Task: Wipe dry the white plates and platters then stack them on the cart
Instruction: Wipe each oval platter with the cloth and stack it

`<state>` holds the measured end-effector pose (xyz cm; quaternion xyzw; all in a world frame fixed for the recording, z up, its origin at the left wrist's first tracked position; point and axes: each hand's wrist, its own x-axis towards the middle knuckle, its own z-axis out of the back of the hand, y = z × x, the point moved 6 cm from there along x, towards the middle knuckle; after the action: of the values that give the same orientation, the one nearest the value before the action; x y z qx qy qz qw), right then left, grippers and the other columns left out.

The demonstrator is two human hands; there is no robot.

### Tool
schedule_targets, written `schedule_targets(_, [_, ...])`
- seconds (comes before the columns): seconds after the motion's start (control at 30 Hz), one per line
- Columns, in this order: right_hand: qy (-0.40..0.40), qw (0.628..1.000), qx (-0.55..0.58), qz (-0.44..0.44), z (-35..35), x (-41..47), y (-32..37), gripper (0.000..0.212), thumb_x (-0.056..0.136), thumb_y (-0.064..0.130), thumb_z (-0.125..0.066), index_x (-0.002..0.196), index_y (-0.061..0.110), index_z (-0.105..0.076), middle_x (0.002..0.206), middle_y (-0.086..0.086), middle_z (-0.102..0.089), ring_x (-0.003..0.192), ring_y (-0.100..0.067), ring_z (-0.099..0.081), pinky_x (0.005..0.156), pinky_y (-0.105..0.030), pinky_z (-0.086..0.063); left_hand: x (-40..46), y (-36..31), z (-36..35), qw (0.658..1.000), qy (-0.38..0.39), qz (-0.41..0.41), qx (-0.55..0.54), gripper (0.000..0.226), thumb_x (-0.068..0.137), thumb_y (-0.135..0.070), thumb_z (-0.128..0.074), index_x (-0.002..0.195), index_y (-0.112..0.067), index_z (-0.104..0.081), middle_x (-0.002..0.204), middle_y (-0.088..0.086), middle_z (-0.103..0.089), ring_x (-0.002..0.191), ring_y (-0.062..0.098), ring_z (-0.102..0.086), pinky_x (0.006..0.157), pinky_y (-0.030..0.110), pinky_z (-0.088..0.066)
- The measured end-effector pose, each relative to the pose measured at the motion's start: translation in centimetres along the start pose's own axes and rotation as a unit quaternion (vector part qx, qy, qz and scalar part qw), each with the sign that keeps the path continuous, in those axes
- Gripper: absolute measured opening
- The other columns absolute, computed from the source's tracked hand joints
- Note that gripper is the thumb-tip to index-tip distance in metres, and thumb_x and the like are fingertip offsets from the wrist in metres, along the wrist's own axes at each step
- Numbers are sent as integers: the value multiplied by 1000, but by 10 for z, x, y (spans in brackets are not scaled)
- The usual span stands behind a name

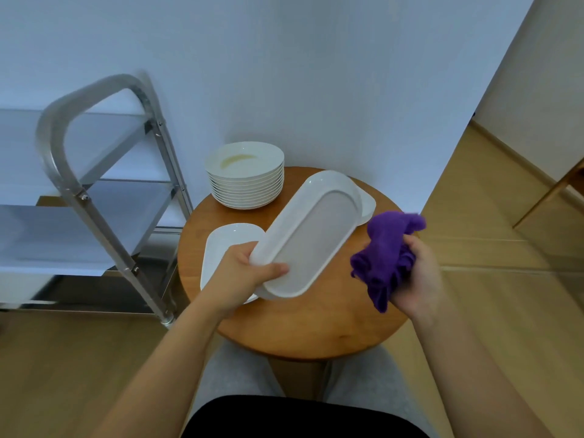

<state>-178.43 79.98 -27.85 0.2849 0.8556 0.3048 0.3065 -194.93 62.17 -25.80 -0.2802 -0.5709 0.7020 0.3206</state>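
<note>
In the head view the left hand grips the near end of an oval platter, underside up, tilted above the round table. The right hand clutches a purple cloth just beside the platter's right edge, apart from it. A plate stack sits at the table's far edge, another platter lies under the left hand, and the cart stands left with bare shelves.

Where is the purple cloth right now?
In the head view, the purple cloth is bunched in the right hand, above the right edge of the round wooden table, just right of the long white platter held by the left hand.
</note>
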Motion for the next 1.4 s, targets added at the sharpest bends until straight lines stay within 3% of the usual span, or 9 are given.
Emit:
schedule_targets(0.13, [27, 992, -72, 96, -21, -2, 9, 18, 90, 27, -56, 84, 21, -71, 77, -2, -67, 71, -18, -66, 69, -33, -53, -10, 1, -19, 996, 34, 25, -76, 40, 63, -35, -75, 100, -25, -64, 95, -2, -72, 90, 18, -69, 71, 26, -56])
schedule_targets(0.3, [-52, 930, -294, 212, -55, -5, 7, 31, 91, 45, -54, 117, 29, -55, 103, 3, -66, 90, -13, -65, 67, -18, -54, -15, -13, -33, 997, 25, 8, -67, 58, 56, -72, -51, 93, -29, -63, 80, -12, -72, 78, 8, -70, 57, 13, -51])
schedule_targets(0.47, [-12, 826, -460, 325, -93, -18, -16, 45, 91, 35, -58, 133, 25, -48, 143, -1, -44, 132, -23, -38, 105, -47, -39, -10, -19, -25, 997, -49, 8, -58, 50, 60, -72, -37, 72, -30, -61, 59, -18, -67, 57, -5, -62, 45, 6, -44])
schedule_targets(0.63, [27, 771, -538, 340, -108, -47, -76, 55, 90, 48, -43, 141, 28, -42, 157, 12, -13, 143, -9, -3, 116, -49, -16, -6, -7, -15, 982, -134, 28, -130, 41, 93, -52, -33, 83, -24, -62, 62, -10, -70, 60, 4, -66, 48, 13, -47])
schedule_targets(0.77, [19, 747, -566, 347, -107, -56, -93, 54, 89, 47, -42, 139, 26, -45, 151, 18, -12, 141, -8, -4, 115, -53, -19, -12, 6, -12, 954, -197, 74, -214, 35, 99, -42, -37, 88, -19, -61, 55, -9, -66, 52, 6, -64, 45, 17, -48])
schedule_targets(0.9, [14, 713, -556, 426, -88, -67, -87, 47, 87, 37, -53, 126, 11, -59, 147, -3, -34, 139, -31, -23, 108, -48, -25, -12, 4, -12, 915, -189, 97, -344, 41, 89, -57, -43, 97, -21, -63, 80, -2, -74, 79, 17, -70, 64, 29, -55])
schedule_targets(1.13, [4, 752, -533, 388, -65, -42, -55, 45, 89, 27, -60, 132, 16, -53, 149, 7, -24, 138, -19, -25, 111, -38, -29, -17, -4, -14, 944, -149, 103, -274, 49, 84, -59, -39, 111, -24, -60, 111, 10, -68, 104, 29, -63, 97, 49, -46])
schedule_targets(1.27, [-44, 829, -441, 340, -66, -21, -26, 41, 91, 29, -61, 130, 22, -51, 141, 1, -41, 126, -18, -41, 104, -42, -41, -23, -10, -10, 972, -114, 96, -184, 46, 75, -64, -42, 99, -30, -61, 97, 3, -71, 94, 24, -66, 89, 43, -51])
schedule_targets(1.4, [-67, 882, -376, 277, -78, -8, -13, 12, 92, 31, -56, 104, 32, -55, 110, -1, -60, 101, -17, -58, 90, -45, -51, -32, -20, -13, 995, -72, 31, -64, 49, 56, -66, -53, 92, -32, -61, 89, -5, -71, 82, 14, -69, 69, 25, -56])
